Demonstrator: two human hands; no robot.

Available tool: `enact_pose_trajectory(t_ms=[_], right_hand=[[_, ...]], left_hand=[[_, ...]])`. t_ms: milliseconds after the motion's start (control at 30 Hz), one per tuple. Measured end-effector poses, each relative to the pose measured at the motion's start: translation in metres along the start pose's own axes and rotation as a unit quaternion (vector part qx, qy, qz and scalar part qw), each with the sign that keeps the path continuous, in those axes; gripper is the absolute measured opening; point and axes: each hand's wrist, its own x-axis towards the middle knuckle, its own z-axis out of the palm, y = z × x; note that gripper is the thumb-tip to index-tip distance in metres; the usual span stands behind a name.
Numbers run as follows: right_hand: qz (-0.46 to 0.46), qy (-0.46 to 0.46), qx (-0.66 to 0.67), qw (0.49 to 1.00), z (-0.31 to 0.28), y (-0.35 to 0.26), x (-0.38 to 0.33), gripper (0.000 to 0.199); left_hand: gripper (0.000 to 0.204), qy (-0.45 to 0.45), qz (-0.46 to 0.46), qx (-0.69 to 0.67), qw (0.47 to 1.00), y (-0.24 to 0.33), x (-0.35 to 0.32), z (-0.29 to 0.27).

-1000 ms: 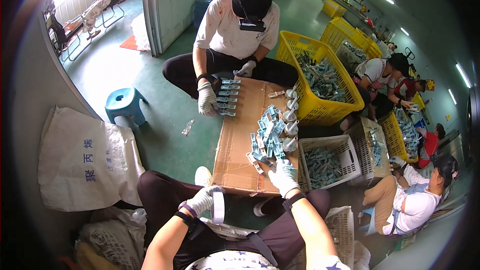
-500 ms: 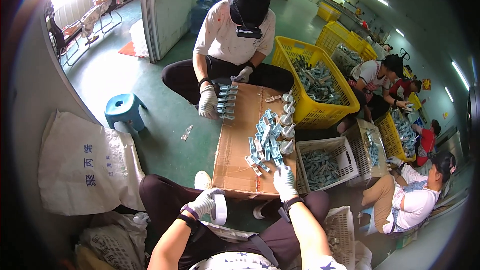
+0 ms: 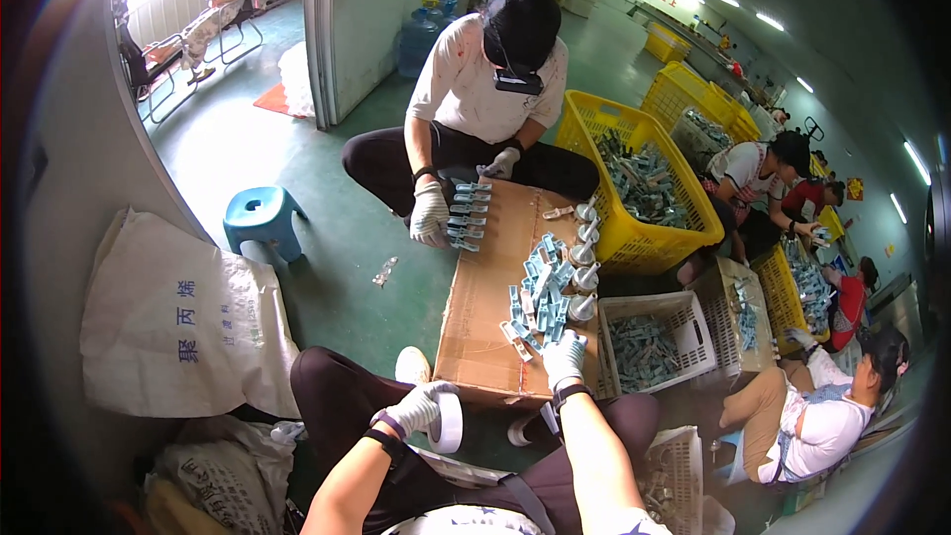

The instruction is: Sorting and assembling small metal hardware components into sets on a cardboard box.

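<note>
My left hand (image 3: 424, 406), in a pale glove, is closed around a roll of white tape (image 3: 448, 424) in front of the box's near edge. My right hand (image 3: 565, 361), also gloved, is at the near end of a pile of light blue and whitish clothes pegs (image 3: 540, 287). Its fingers are bent down among the pegs, and what they grip is hidden. The pile lies on a flattened-looking cardboard box (image 3: 490, 337). Along its right edge stand several white round-based pieces (image 3: 584, 277). At the far left edge, a row of blue pegs (image 3: 470, 216) sticks out beside a co-worker's gloved hand (image 3: 430, 215).
A yellow crate (image 3: 659, 238) full of pegs stands at the far right. Nearer is a white crate (image 3: 658, 302) with more pegs. A blue stool (image 3: 263, 223) and a white woven sack (image 3: 188, 322) are on the left. Other people sit working at right.
The whole view has shifted, so the scene sits further right and lower. My right hand has moved slightly further into the pegs' near end. The left hand keeps the tape roll.
</note>
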Motion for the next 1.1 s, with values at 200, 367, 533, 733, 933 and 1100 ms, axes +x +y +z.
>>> enact_pose_trajectory(t_ms=[200, 367, 533, 733, 933, 1100], right_hand=[[-0.047, 0.122, 0.112, 0.985, -0.008, 0.007, -0.018, 0.021], [-0.294, -0.049, 0.030, 0.954, -0.010, -0.011, -0.047, 0.018], [-0.283, -0.093, -0.089, 0.950, 0.010, -0.034, -0.019, 0.022], [-0.263, -0.012, -0.091, 0.960, 0.024, -0.037, -0.010, 0.016], [-0.322, -0.041, -0.031, 0.945, 0.022, -0.021, -0.054, 0.018], [-0.312, -0.006, 0.018, 0.950, 0.022, -0.021, -0.054, 0.020]], left_hand=[[0.059, -0.058, 0.028, 0.151, 0.986, 0.032, -0.022, 0.016], [0.057, -0.026, 0.021, 0.252, 0.967, 0.051, -0.037, 0.025], [0.057, -0.027, -0.019, 0.066, 0.997, 0.014, -0.013, -0.003], [0.058, -0.032, 0.042, 0.202, 0.978, 0.032, -0.028, 0.022], [0.044, -0.031, 0.033, 0.155, 0.987, 0.035, -0.033, 0.023], [0.016, 0.012, -0.025, -0.016, 0.999, 0.033, -0.025, 0.025]])
